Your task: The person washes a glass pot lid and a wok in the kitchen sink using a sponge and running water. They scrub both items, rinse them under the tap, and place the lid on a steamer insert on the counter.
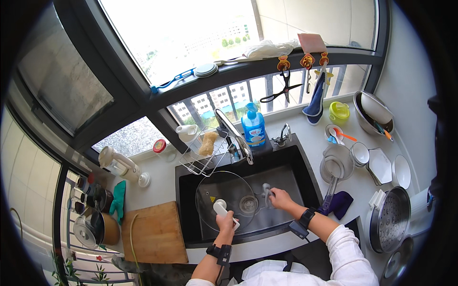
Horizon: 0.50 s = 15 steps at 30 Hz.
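Over the black sink (312,190), a round clear glass lid (217,183) is held by its white handle (220,208) in my left hand (225,222), the fingers closed round it. The metal drain shows through the lid's right part. My right hand (281,198) is closed on a small grey object (266,191) beside the lid's right rim; its exact kind is not clear. Both hands are inside the sink's outline. The chrome faucet (234,136) arches over the sink's back edge.
A wire rack (202,164) with a tan sponge (208,144) hangs at the sink's back left. Behind stands a blue soap bottle (253,126). A wooden cutting board (155,233) lies left. Bowls, a clear long-handled pot (336,164) and a steel steamer (391,219) crowd the right counter.
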Motion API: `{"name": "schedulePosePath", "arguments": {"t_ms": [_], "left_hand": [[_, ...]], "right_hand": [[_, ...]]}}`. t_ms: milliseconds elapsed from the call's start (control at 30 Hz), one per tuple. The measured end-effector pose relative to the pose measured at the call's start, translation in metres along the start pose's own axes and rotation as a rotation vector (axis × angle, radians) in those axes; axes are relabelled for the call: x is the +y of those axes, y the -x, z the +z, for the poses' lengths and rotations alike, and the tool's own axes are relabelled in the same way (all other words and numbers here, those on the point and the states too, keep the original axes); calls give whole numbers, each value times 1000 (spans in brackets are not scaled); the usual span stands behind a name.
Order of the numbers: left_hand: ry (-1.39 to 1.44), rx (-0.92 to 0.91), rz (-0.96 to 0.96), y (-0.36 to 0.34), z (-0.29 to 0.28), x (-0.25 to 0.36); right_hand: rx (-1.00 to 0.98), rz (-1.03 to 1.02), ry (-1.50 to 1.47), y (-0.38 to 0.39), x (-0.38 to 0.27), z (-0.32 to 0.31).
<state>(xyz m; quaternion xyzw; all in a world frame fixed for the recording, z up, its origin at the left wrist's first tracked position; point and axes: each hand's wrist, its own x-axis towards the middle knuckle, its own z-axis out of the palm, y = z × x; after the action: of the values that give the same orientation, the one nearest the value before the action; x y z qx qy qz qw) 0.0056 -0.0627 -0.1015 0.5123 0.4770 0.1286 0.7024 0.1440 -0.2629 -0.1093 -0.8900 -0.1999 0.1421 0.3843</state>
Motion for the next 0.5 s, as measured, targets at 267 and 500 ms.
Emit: {"name": "schedulePosePath", "arguments": {"t_ms": [267,500], "left_hand": [[-173,-150,49,12,-3,0],[-153,-224,34,16,9,-3]], "right_hand": [[-97,250,-286,1,19,-4],[-195,447,-849,-8,-2,-25]]}}
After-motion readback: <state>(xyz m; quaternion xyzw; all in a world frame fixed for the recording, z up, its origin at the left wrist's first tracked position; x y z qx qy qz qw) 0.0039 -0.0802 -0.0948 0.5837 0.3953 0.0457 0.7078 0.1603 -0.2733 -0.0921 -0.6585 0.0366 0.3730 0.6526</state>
